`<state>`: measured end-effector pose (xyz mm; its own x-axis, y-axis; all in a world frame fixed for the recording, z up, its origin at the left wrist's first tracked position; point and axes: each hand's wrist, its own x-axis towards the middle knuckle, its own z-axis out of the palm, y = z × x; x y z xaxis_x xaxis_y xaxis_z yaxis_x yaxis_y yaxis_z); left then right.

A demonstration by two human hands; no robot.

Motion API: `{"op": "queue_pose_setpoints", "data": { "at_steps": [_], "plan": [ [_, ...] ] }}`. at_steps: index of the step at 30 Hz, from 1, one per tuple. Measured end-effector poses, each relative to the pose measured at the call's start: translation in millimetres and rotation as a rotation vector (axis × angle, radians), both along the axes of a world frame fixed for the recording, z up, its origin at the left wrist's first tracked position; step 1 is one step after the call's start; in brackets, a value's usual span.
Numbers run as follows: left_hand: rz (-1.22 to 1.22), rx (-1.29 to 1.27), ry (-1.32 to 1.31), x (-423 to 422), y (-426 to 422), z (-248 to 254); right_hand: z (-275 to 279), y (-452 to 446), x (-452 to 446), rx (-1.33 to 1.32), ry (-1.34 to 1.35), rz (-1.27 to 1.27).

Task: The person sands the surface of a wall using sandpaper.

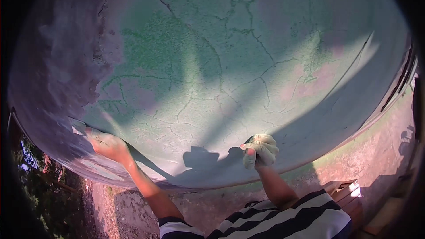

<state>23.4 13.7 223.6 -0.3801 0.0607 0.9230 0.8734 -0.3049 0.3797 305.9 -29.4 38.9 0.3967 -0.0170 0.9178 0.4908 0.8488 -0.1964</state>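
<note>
My left hand (107, 146) is at the left of the wall, closed around a flat pale scraper (78, 126). The scraper's thin edge lies against the wall surface, and most of its handle is hidden by my fingers. My right hand (260, 151) is raised in front of the lower middle of the wall, its fingers curled in. A whitish layer, either a glove or a coating, covers it. What it holds, if anything, cannot be made out. The wall (177, 53) is patchy green with many branching cracks and smooth greyish-purple areas at the left.
Below the wall runs rough, stained ground (133, 210). A brown wooden piece of furniture (343, 190) stands at the lower right, close to my body. Dark foliage (33, 194) shows at the lower left. Shadows of my head and arms fall across the wall.
</note>
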Motion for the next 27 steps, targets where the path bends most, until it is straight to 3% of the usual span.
{"op": "queue_pose_setpoints", "data": {
  "at_steps": [2, 4, 7, 9, 10, 12, 14, 16, 20, 22, 23, 25, 27],
  "plan": [
    [-0.096, -0.034, 0.168, 43, -14, -25, 1, 3, -1, 0.056, 0.019, -0.025],
    [-0.078, 0.074, 0.553, 88, -16, -63, -1, 1, -1, 0.033, 0.023, -0.043],
    [0.003, 0.037, 0.699, 78, -16, -59, -1, -1, 3, 0.015, 0.002, -0.02],
    [-0.101, -0.034, 0.387, 56, -21, -22, 0, -1, 2, 0.008, 0.005, -0.026],
    [-0.087, -0.04, 0.392, 49, -18, -17, 0, -1, 2, 0.01, 0.014, -0.027],
    [-0.09, -0.192, -0.117, 40, -12, -5, 0, 0, 0, 0.018, 0.025, -0.012],
    [-0.05, 0.12, 0.425, 85, -14, -21, 0, 2, -1, 0.038, 0.031, -0.076],
    [0.059, -0.004, 0.844, 78, -1, -80, 1, 6, -3, 0.076, 0.051, -0.075],
    [-0.007, 0.069, 0.71, 74, -14, -22, 2, 8, -3, 0.082, 0.074, -0.045],
    [-0.136, -0.051, 0.109, 56, -23, 13, 0, 10, -4, 0.114, 0.084, -0.087],
    [-0.091, -0.053, 0.051, 58, -19, 12, 1, 7, -3, 0.07, 0.056, -0.087],
    [-0.036, 0.142, 0.388, 78, -2, -10, 0, 7, -4, 0.077, 0.06, -0.082],
    [-0.145, -0.042, 0.635, 125, -25, -49, 0, 10, -5, 0.079, 0.055, -0.07]
  ]
}}
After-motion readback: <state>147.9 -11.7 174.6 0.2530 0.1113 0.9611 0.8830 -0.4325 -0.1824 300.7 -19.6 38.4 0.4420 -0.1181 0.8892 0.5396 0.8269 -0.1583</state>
